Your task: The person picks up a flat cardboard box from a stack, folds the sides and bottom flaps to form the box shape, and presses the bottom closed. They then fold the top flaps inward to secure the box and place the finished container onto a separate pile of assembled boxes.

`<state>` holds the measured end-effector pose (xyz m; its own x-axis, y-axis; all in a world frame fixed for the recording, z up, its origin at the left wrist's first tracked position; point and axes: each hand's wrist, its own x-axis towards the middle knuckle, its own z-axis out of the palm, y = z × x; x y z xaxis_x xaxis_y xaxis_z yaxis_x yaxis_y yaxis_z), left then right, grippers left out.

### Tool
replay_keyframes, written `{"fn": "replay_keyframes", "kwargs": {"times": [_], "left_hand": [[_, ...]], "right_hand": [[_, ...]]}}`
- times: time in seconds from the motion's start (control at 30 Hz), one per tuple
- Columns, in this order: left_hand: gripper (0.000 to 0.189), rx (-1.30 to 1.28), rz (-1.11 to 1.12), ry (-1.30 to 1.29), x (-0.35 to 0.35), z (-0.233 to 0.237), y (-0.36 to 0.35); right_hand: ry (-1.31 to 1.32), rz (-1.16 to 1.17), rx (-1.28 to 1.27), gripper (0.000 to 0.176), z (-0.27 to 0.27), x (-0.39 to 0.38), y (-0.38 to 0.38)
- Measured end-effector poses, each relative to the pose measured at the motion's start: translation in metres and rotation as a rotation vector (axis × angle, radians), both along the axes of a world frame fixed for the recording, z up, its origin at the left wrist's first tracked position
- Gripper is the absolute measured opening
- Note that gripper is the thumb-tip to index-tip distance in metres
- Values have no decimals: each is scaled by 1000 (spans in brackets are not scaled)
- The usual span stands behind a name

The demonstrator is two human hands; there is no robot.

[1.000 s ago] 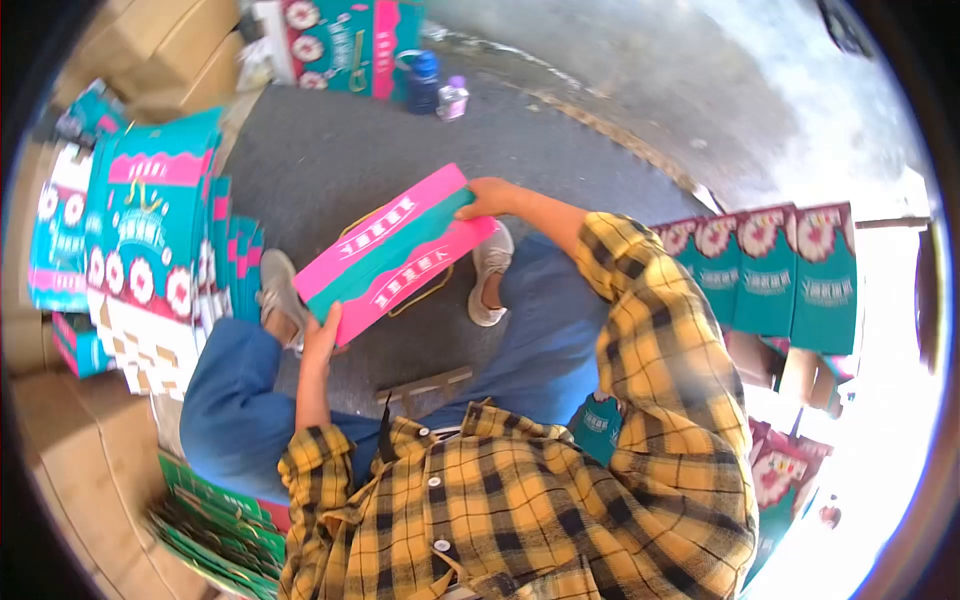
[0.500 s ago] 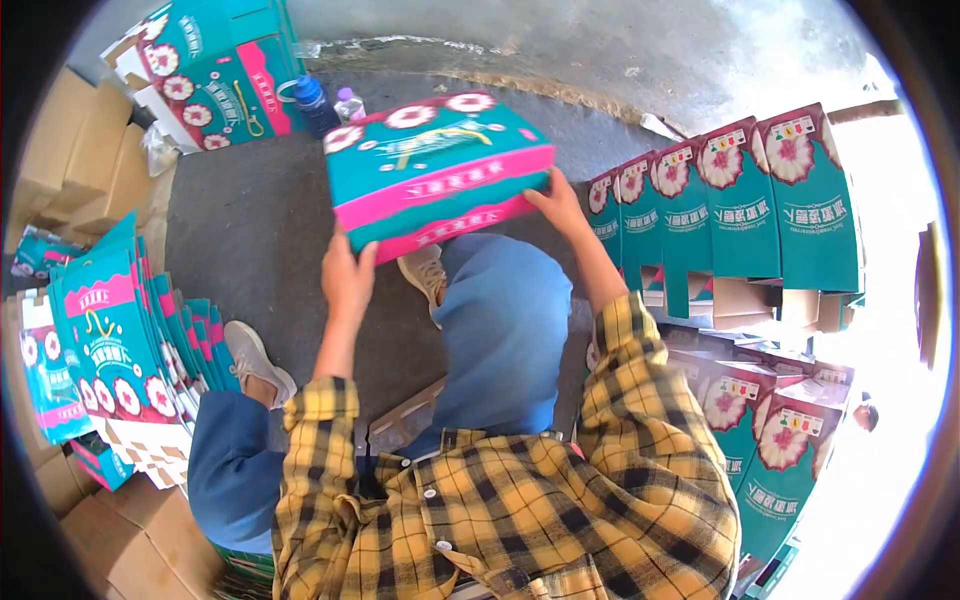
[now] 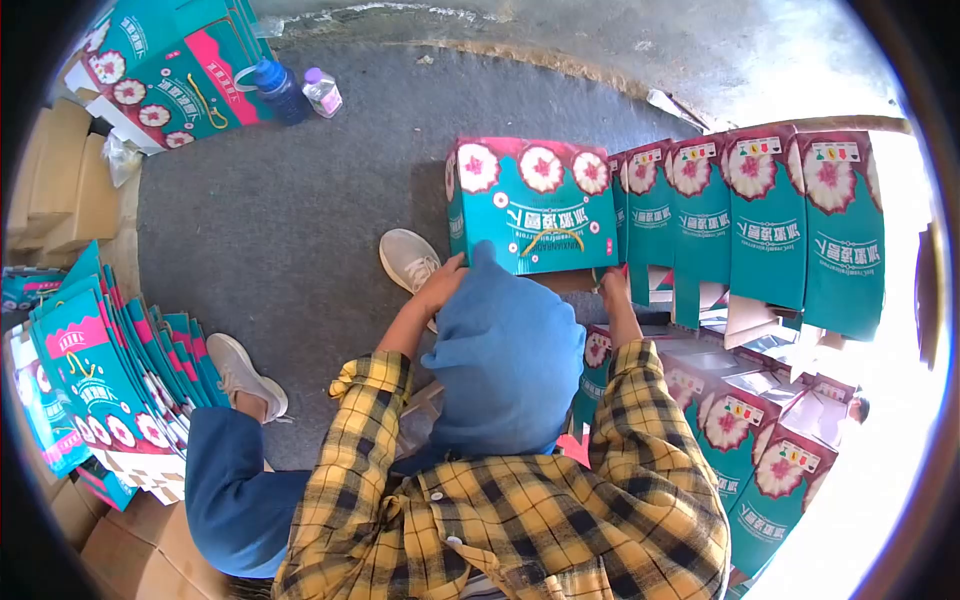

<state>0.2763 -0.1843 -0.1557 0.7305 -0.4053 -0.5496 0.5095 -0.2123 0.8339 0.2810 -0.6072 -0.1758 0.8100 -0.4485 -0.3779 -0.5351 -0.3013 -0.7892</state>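
Note:
A teal, pink and maroon cardboard gift box [image 3: 530,215] with a printed face up and a yellow cord handle is in front of my raised knee. My left hand [image 3: 440,288] is at its near left corner, the fingertips partly hidden by the knee. My right hand [image 3: 613,290] grips the near right corner, with fingers closed at the lower edge. The right end of the box is against a row of matching boxes [image 3: 760,230].
Flattened cartons [image 3: 110,365] stand stacked at left, near brown cardboard boxes [image 3: 60,175]. More printed cartons [image 3: 165,80], a blue bottle [image 3: 280,95] and a purple-capped bottle [image 3: 322,95] are at the far left. More boxes [image 3: 730,420] stand on the lower right.
The box has moved right and turned, from tilted in both hands to beside the row of boxes. Both hands moved right and nearer my body with it.

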Motion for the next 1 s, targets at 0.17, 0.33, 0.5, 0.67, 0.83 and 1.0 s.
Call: {"fn": "replay_keyframes", "kwargs": {"times": [0.17, 0.33, 0.5, 0.67, 0.83, 1.0], "left_hand": [[59, -223, 124, 7, -13, -61, 6], [50, -189, 449, 105, -44, 70, 59], [53, -7, 622, -13, -106, 146, 107], [54, 69, 741, -41, -179, 187, 132], [50, 171, 729, -94, -232, 197, 135], [50, 185, 674, -177, -247, 211, 124]], "right_hand": [[-317, 300, -766, 45, 55, -1, 102], [-333, 754, -851, 78, 73, 11, 254], [-116, 679, -974, 89, 51, 21, 287], [-48, 614, -990, 88, 49, 32, 279], [-29, 660, -937, 85, 70, 38, 267], [-374, 706, -757, 67, 99, 33, 255]]}}
